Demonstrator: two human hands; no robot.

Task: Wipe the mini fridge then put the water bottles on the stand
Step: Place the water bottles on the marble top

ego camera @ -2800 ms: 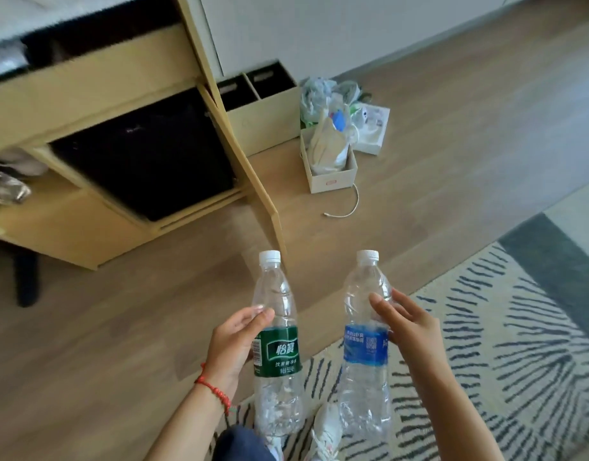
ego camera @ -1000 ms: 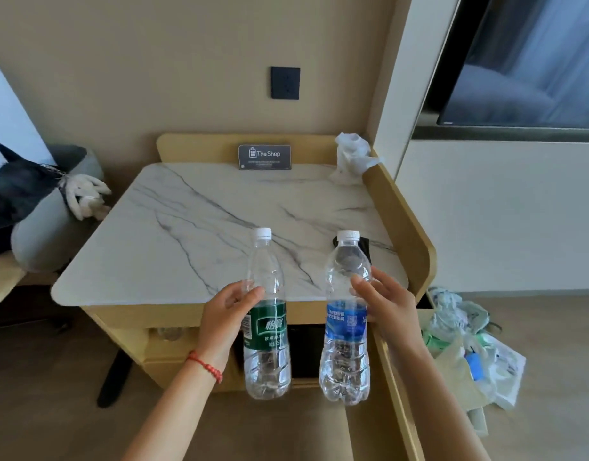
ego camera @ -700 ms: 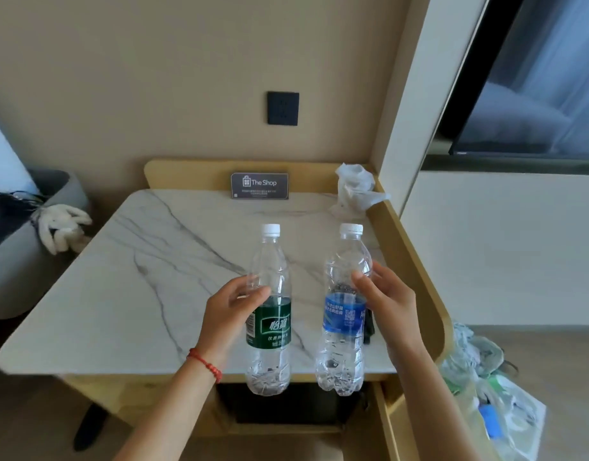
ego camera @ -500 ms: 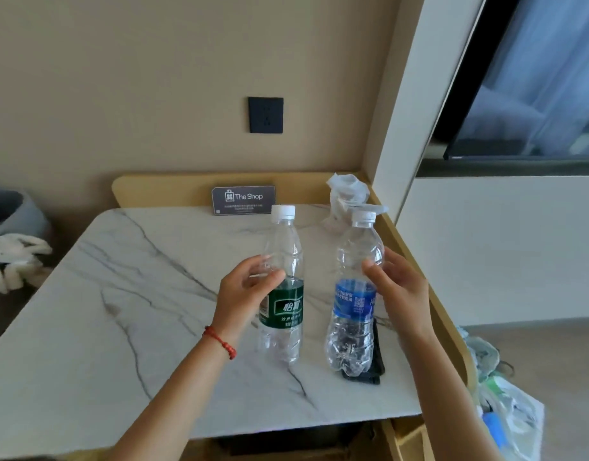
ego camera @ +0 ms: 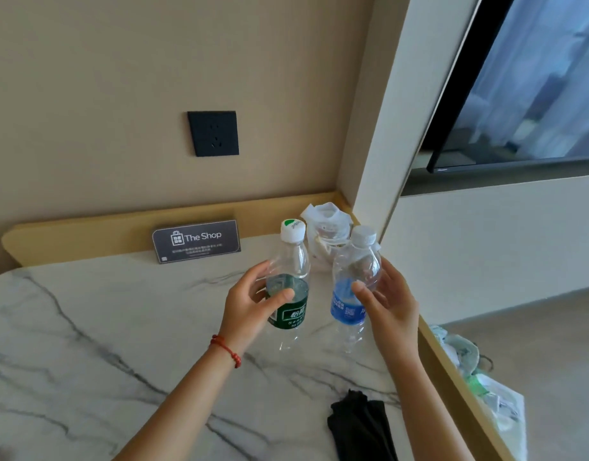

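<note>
Two bottles at frame centre — our left hand point(ego camera: 253, 304) grips the green-label bottle point(ego camera: 288, 287), our right hand point(ego camera: 388, 302) the blue-label bottle point(ego camera: 353, 287), over the counter point(ego camera: 103, 327).

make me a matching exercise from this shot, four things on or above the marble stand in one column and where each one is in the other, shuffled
Things:
1. green-label bottle
2. blue-label bottle
3. black cloth
4. The Shop sign

Places:
A. leaning against the wooden back rail
B. in the right hand
C. lying flat near the front edge of the marble stand
D. in the left hand

Pairs: 1-D, 2-B, 3-C, 4-A
</note>
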